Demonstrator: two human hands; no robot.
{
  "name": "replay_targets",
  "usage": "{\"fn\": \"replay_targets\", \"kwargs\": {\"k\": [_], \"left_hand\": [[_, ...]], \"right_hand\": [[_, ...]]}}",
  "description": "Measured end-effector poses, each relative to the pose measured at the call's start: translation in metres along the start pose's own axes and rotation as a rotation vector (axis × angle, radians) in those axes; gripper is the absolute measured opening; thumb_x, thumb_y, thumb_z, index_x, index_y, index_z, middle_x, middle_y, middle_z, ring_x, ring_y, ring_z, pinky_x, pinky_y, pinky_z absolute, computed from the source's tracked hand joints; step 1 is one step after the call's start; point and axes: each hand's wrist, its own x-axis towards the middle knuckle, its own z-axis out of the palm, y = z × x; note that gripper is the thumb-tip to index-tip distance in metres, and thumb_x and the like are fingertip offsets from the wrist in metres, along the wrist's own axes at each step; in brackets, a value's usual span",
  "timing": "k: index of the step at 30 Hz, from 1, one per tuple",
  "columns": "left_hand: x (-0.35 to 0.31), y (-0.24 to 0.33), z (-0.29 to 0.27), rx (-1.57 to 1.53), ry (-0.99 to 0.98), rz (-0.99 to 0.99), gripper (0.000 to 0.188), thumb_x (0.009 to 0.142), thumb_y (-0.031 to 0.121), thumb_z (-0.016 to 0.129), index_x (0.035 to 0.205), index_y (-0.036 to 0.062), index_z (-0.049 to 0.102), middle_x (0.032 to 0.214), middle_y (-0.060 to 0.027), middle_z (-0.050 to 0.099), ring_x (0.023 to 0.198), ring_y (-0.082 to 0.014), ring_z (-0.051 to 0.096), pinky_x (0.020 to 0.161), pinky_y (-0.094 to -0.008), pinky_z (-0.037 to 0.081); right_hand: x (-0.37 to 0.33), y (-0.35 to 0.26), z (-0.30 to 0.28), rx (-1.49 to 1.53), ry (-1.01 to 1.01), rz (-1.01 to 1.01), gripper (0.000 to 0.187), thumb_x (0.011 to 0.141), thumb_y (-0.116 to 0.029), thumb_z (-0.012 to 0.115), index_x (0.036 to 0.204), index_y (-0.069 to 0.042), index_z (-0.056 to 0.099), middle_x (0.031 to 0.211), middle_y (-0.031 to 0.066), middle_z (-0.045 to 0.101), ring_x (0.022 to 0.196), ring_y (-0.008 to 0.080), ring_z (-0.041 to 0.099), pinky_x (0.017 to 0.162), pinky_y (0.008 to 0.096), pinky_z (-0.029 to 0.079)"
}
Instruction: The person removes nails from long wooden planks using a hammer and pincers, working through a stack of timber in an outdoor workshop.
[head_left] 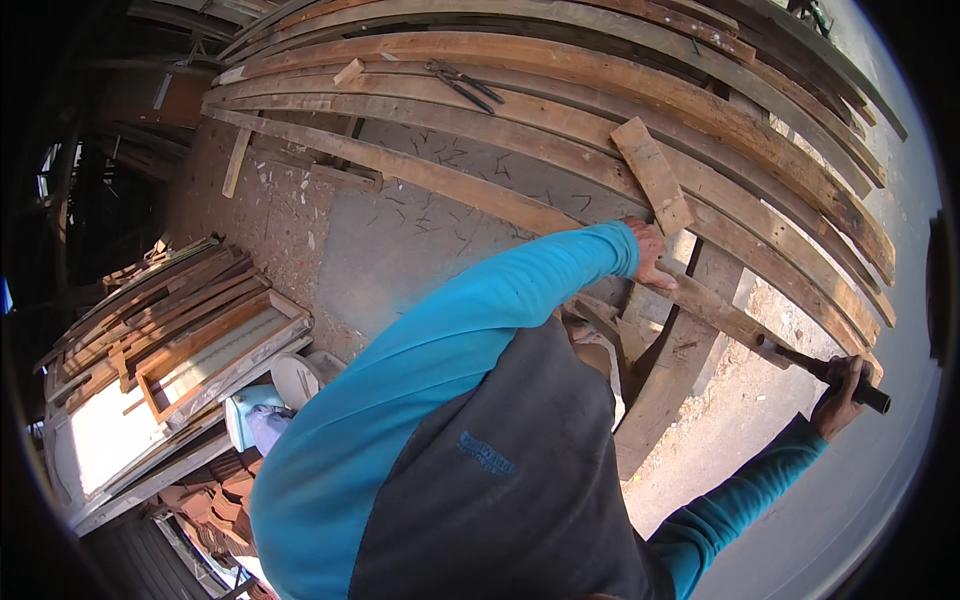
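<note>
My left hand (648, 252) grips a narrow wooden plank (715, 304), its fingers closed over the upper edge. The plank runs from the near edge of the lumber toward the right. In my right hand (840, 398), at the far right, is a hammer-like tool (800, 359) with a dark tubular handle. Its narrow far end meets the plank near the plank's right end; the exact shape of that end is hard to make out. A short wood block (653, 175) lies across the beams just beyond my left hand.
Long wooden beams (470, 50) stretch across the far side. On them rest pincers (465, 88) and a small wood offcut (349, 72). Loose nails (425, 205) litter the grey surface below. A wide board (672, 378) slants beneath the plank. Stacked frames (215, 360) stand at left, near roof tiles (215, 510).
</note>
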Motion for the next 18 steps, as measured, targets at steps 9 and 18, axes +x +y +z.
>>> {"fn": "replay_targets", "kwargs": {"k": [9, 18], "left_hand": [[0.002, -0.027, 0.022, -0.094, 0.142, 0.094, 0.082, 0.077, 0.076, 0.059, 0.089, -0.0038, 0.075, 0.096, -0.0265, 0.071, 0.096, -0.0401, 0.069, 0.089, -0.0455, 0.052], [0.011, -0.03, 0.046, -0.486, 0.441, 0.138, 0.05, 0.087, 0.052, 0.064, 0.094, 0.0035, 0.074, 0.1, -0.0206, 0.07, 0.099, -0.0407, 0.065, 0.094, -0.0485, 0.047]], "right_hand": [[-0.007, 0.016, 0.027, -0.002, 0.086, -0.015, 0.031, 0.096, -0.02, 0.066, 0.074, -0.003, 0.052, 0.07, 0.0049, 0.052, 0.067, 0.0153, 0.052, 0.069, 0.0344, 0.047], [-0.088, -0.045, 0.218, -0.229, -0.154, -0.164, 0.03, 0.097, -0.015, 0.062, 0.075, -0.003, 0.046, 0.068, 0.004, 0.046, 0.064, 0.013, 0.045, 0.06, 0.0295, 0.036]]}}
